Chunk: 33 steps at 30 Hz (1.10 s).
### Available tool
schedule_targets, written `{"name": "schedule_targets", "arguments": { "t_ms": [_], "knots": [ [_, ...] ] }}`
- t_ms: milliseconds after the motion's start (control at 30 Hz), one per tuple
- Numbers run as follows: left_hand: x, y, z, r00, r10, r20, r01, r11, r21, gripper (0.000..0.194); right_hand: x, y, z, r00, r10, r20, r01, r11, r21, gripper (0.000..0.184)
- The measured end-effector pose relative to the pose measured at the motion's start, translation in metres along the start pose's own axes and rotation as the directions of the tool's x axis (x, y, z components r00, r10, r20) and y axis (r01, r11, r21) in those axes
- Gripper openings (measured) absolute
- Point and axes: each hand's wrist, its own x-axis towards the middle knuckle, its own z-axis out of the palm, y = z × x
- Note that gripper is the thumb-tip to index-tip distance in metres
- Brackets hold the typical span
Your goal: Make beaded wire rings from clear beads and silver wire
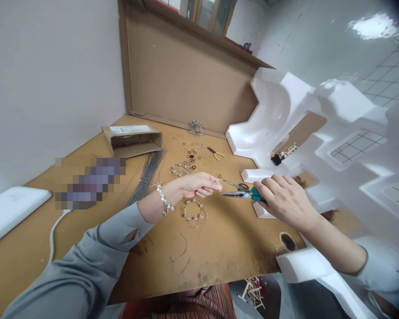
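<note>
My right hand (281, 199) is wrapped around the green handles of the needle-nose pliers (236, 194), whose jaws point left. Close to the tip of the jaws, the fingers of my left hand (202, 184) are pinched together; what they hold is too small to make out. A pair of scissors (242, 186) shows just behind the pliers. On the table below my left hand lies a ring of wire with clear beads (193, 210). Another beaded ring (179, 169) sits beyond my left wrist, beside several small dark rings (191, 158).
A bundle of grey wires (148, 177) lies by an open cardboard box (133, 146). Yellow-handled pliers (216, 153) and a silvery wire pile (196, 127) are farther back. White foam packing (269, 102) borders the right side. Loose wire pieces (182, 252) lie near the front edge.
</note>
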Motion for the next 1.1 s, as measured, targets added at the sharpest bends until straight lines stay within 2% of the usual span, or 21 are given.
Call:
{"name": "schedule_targets", "arguments": {
  "t_ms": [333, 800, 1100],
  "knots": [
    [0.0015, -0.0016, -0.0031, 1.000, -0.008, 0.020, 0.008, 1.000, -0.015, 0.021, -0.0002, 0.0001, 0.0017, 1.000, 0.019, -0.011, -0.019, 0.999, 0.040, 0.015],
    [0.0018, -0.0027, -0.0037, 0.999, -0.021, 0.037, 0.022, 0.999, -0.028, 0.022, 0.0040, 0.0005, -0.0016, 0.999, -0.036, 0.003, 0.036, 0.999, -0.006, 0.018],
    [0.0008, -0.0013, -0.0016, 0.998, -0.042, 0.051, 0.043, 0.999, -0.017, 0.023, 0.0063, 0.0008, -0.0020, 0.999, -0.039, -0.030, 0.038, 0.999, -0.005, 0.019]
  ]
}}
